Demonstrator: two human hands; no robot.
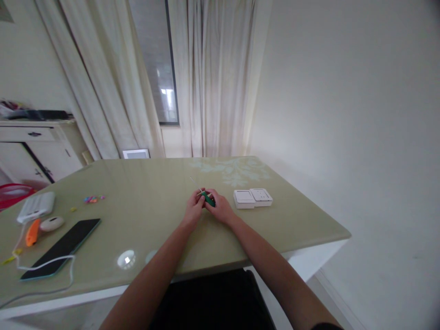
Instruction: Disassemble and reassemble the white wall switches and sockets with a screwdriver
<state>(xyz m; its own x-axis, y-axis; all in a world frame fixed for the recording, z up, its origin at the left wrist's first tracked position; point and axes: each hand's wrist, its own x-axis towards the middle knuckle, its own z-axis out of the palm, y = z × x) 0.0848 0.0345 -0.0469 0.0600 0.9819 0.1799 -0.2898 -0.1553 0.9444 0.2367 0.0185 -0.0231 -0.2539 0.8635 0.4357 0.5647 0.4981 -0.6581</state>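
Both my hands meet at the middle of the pale green table (144, 197). My right hand (222, 210) is closed around a small green tool (208, 199), apparently a screwdriver handle. My left hand (194, 208) is pinched at the tool's thin metal tip, fingers closed. What the left fingers hold beside the tip is too small to make out. Two white wall switch and socket plates (253, 198) lie just to the right of my right hand.
At the left lie a dark phone (62, 248) with a white cable, a white power strip (36, 206), an orange object (32, 232), a white oval object (52, 223) and small coloured bits (92, 199). A white cabinet and curtains stand behind the table.
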